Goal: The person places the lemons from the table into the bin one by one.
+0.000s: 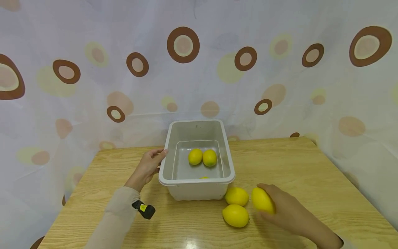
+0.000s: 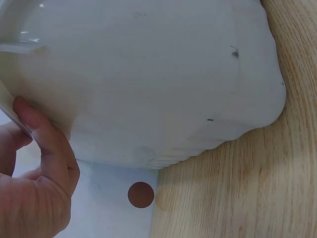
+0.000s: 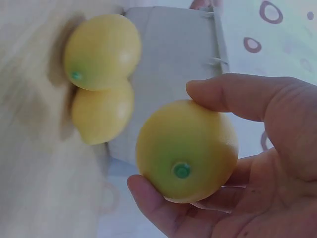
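"Left hand [image 1: 147,167]?"
"Pinching bin [image 1: 199,191], left rim — likely steadying it."
"Right hand [image 1: 284,211]?"
"Gripping one lemon [image 1: 262,201], right of bin."
"Others?"
"Two lemons [image 1: 235,215] by bin's near-right corner; three lemons [image 1: 195,156] inside — one mostly hidden."

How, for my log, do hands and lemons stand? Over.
Left hand gripping tub by its rim. Right hand holding one lemon, outside tub. Two lemons on table by tub's near right corner; opening unobstructed.

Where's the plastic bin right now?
In the head view, the bin sits mid-picture on the wooden table, with the left hand holding its left side and two lemons just off its near right corner.
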`<state>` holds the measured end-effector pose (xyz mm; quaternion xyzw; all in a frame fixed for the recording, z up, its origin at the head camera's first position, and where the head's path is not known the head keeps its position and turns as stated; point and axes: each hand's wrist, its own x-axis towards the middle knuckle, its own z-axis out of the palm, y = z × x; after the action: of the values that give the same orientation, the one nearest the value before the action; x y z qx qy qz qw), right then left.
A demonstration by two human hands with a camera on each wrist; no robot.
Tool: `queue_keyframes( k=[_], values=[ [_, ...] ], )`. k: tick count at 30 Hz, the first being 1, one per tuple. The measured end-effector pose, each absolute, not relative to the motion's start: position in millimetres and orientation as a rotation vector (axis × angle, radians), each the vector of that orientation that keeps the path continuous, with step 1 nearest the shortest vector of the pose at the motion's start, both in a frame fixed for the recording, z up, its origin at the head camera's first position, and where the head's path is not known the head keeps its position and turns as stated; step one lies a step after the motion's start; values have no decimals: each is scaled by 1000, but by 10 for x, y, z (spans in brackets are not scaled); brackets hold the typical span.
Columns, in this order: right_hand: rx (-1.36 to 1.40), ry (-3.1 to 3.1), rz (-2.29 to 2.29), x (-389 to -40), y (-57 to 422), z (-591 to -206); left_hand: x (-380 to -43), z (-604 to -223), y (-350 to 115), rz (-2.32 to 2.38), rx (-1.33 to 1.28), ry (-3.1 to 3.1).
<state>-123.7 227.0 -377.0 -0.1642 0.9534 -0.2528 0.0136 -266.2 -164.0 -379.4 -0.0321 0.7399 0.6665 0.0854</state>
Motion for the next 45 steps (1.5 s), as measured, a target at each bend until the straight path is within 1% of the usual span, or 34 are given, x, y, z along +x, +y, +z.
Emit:
queue_keyframes(
  k=[8, 18, 27, 35, 45],
  values=[
    [-696, 3055, -821, -1351, 2188, -3433, -2666, -3797, -1653, 1983, -89, 2215],
    [-873, 3090, -864, -1576, 1950, -3061, -2663, -3798, -1653, 1978, -95, 2210],
    [-923, 3061, -905, -1802, 1781, -2868, -2666, -3790, -1665, 1992, -71, 2193],
    [-896, 3033, -906, -1978, 1676, -2713, -2671, -3787, -1667, 1985, -83, 2201],
    [-877, 3018, -857, -2327, 1441, -2481, -2679, -3803, -1654, 1981, -90, 2202]
  ],
)
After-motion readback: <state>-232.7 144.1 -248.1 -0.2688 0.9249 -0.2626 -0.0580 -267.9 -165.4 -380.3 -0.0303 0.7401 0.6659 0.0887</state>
